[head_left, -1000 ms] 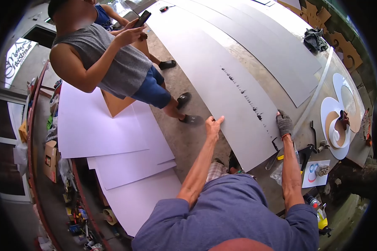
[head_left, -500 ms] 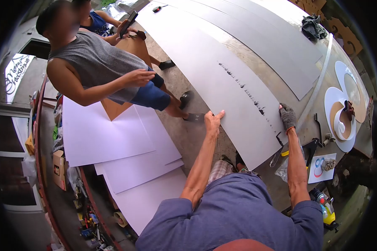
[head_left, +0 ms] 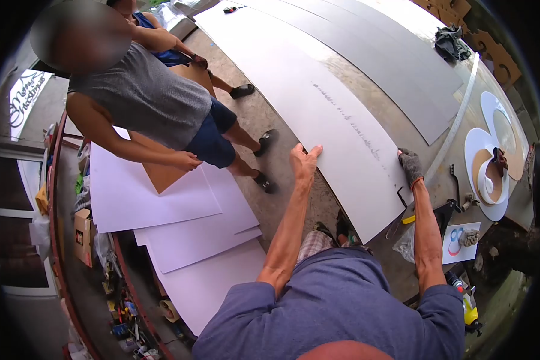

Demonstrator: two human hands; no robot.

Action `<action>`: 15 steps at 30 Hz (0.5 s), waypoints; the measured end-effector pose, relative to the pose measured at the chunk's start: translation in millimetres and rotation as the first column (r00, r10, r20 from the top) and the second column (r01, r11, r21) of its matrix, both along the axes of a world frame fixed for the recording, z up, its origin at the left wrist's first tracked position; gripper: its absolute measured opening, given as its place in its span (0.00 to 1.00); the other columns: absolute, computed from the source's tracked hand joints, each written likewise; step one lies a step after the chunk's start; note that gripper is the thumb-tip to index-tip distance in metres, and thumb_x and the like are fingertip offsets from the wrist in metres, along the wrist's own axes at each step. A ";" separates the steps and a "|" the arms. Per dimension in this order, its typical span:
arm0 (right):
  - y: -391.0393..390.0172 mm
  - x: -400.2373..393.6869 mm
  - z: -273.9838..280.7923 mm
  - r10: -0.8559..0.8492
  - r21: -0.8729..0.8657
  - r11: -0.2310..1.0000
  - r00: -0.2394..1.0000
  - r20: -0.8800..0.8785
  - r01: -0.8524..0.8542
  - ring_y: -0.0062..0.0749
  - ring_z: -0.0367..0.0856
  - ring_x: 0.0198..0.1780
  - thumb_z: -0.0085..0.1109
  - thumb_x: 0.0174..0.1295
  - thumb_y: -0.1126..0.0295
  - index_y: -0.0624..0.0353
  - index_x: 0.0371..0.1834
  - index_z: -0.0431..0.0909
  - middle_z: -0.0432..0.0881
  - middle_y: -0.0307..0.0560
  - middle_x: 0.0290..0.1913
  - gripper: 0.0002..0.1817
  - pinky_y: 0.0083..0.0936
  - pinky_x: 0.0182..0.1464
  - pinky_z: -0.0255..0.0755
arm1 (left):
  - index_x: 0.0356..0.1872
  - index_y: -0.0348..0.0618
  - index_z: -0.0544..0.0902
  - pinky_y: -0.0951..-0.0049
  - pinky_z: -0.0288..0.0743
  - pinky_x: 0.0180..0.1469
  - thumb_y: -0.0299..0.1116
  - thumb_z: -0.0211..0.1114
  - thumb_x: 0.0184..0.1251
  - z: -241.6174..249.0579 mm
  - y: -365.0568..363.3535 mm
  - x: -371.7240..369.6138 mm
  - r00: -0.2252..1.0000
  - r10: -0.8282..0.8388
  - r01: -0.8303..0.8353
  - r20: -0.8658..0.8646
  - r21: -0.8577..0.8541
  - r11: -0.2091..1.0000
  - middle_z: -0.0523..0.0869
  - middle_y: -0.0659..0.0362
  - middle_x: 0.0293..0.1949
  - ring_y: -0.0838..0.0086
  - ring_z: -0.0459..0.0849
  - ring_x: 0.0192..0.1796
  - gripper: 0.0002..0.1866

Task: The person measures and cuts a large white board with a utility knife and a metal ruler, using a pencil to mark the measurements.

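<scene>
A long white sheet [head_left: 342, 138] lies on the table, its near end reaching toward my body. A row of faint grey smudges runs along its surface. My bare left hand [head_left: 305, 163] grips the sheet's left edge, thumb on top and the other fingers mostly hidden below. On the opposite edge, my right hand [head_left: 411, 167], in a dark grey fingerless glove, is closed around the rim. A thin black hooked piece [head_left: 401, 196] lies by the sheet's near right corner. Right of my gloved hand are a black-handled brush [head_left: 455, 182] and a clear plastic bag [head_left: 405, 245].
A person in a grey tank top [head_left: 144, 90] stands left of the table, another person behind. White sheets [head_left: 162, 204] are stacked at left. Grey panels [head_left: 390, 72], a long metal ruler [head_left: 459, 114] and white ring-shaped cutouts [head_left: 489, 174] lie on the table [head_left: 444, 156].
The smudges on the sheet have turned from dark to faint. The person in grey has lowered a forearm and leaned closer; the other person's phone is out of sight. My hands keep their grip.
</scene>
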State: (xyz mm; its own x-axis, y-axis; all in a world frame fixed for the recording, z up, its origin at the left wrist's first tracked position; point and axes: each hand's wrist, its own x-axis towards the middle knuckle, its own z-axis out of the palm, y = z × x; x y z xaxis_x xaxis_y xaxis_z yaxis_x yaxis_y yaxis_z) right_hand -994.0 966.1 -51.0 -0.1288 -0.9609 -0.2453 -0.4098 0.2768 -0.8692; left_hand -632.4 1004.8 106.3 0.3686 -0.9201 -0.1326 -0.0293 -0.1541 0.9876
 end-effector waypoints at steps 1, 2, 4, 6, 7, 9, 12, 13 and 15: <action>1.8 2.8 1.8 -0.015 0.042 0.999 0.998 0.061 0.013 0.36 0.84 0.42 0.58 0.65 0.55 0.61 0.51 0.85 0.89 0.51 0.41 0.21 0.29 0.50 0.75 | 0.39 0.26 0.82 0.74 0.80 0.36 0.22 0.68 0.59 4.2 -1.8 -0.2 1.000 0.003 -0.003 0.025 -0.011 1.000 0.87 0.53 0.34 0.74 0.85 0.32 0.09; 2.2 4.1 3.9 -0.035 0.084 0.996 0.992 0.121 0.025 0.33 0.83 0.40 0.58 0.66 0.56 0.62 0.51 0.85 0.89 0.49 0.40 0.21 0.27 0.49 0.75 | 0.38 0.26 0.82 0.75 0.80 0.36 0.22 0.68 0.59 8.3 -4.0 -1.4 0.999 0.003 -0.002 0.050 -0.022 1.000 0.87 0.53 0.34 0.75 0.85 0.32 0.09; 0.9 4.0 -2.9 -0.023 0.071 0.997 0.988 0.155 0.012 0.28 0.80 0.37 0.59 0.66 0.57 0.63 0.51 0.84 0.88 0.45 0.38 0.21 0.25 0.46 0.74 | 0.36 0.27 0.83 0.76 0.78 0.34 0.24 0.68 0.59 24.0 -8.2 -6.8 0.990 0.009 -0.004 0.141 -0.030 1.000 0.87 0.55 0.31 0.77 0.83 0.30 0.09; 0.1 3.5 -4.0 0.004 0.088 0.996 0.982 0.188 -0.021 0.25 0.79 0.36 0.59 0.66 0.58 0.64 0.51 0.84 0.87 0.43 0.36 0.21 0.24 0.44 0.74 | 0.32 0.28 0.83 0.77 0.75 0.31 0.27 0.69 0.58 43.2 -12.0 -13.3 0.962 0.024 -0.018 0.272 -0.024 1.000 0.85 0.57 0.28 0.79 0.80 0.28 0.09; 1.3 3.2 -0.1 0.026 0.114 0.992 0.978 0.205 -0.050 0.25 0.79 0.35 0.59 0.66 0.58 0.64 0.51 0.84 0.87 0.43 0.36 0.21 0.24 0.43 0.74 | 0.30 0.28 0.82 0.76 0.73 0.29 0.29 0.70 0.58 57.3 -11.5 -18.1 0.946 0.031 -0.029 0.322 -0.011 1.000 0.84 0.58 0.26 0.80 0.79 0.26 0.10; 2.2 4.4 2.5 0.036 0.157 0.985 0.966 0.257 -0.078 0.25 0.79 0.35 0.59 0.66 0.58 0.64 0.51 0.84 0.87 0.42 0.36 0.21 0.24 0.42 0.74 | 0.25 0.30 0.81 0.74 0.70 0.27 0.32 0.70 0.56 84.0 -14.1 -28.6 0.908 0.045 -0.055 0.417 0.012 0.998 0.81 0.60 0.22 0.80 0.75 0.24 0.13; 8.0 12.1 -1.0 0.013 0.198 0.976 0.931 0.366 -0.092 0.24 0.79 0.34 0.59 0.66 0.58 0.64 0.51 0.84 0.86 0.41 0.37 0.21 0.25 0.42 0.73 | 0.21 0.31 0.78 0.71 0.68 0.26 0.34 0.71 0.54 98.6 -23.4 -36.4 0.899 0.078 -0.047 0.431 -0.081 0.996 0.78 0.60 0.18 0.79 0.73 0.23 0.15; 13.6 16.2 5.3 0.014 0.199 0.975 0.916 0.401 -0.102 0.24 0.79 0.34 0.58 0.66 0.58 0.64 0.51 0.84 0.86 0.41 0.38 0.20 0.25 0.42 0.73 | 0.19 0.32 0.76 0.70 0.69 0.26 0.34 0.69 0.53 103.8 -26.8 -38.6 0.893 0.078 -0.042 0.444 -0.089 0.995 0.78 0.59 0.17 0.78 0.74 0.23 0.15; 21.2 23.4 10.4 0.017 0.219 0.968 0.900 0.436 -0.124 0.24 0.79 0.35 0.58 0.67 0.58 0.64 0.51 0.84 0.86 0.41 0.38 0.20 0.25 0.43 0.74 | 0.18 0.32 0.74 0.68 0.70 0.26 0.34 0.68 0.53 111.8 -28.4 -42.2 0.881 0.091 -0.061 0.464 -0.080 0.995 0.77 0.57 0.17 0.75 0.75 0.22 0.15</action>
State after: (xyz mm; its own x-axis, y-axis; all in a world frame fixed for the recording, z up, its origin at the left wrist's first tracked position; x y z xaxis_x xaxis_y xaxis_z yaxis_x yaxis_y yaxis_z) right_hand -970.6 987.4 -40.5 0.1060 -0.8703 -0.4810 -0.0399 0.4796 -0.8766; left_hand -674.6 976.4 218.1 0.4431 -0.8873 0.1279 -0.4793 -0.1139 0.8702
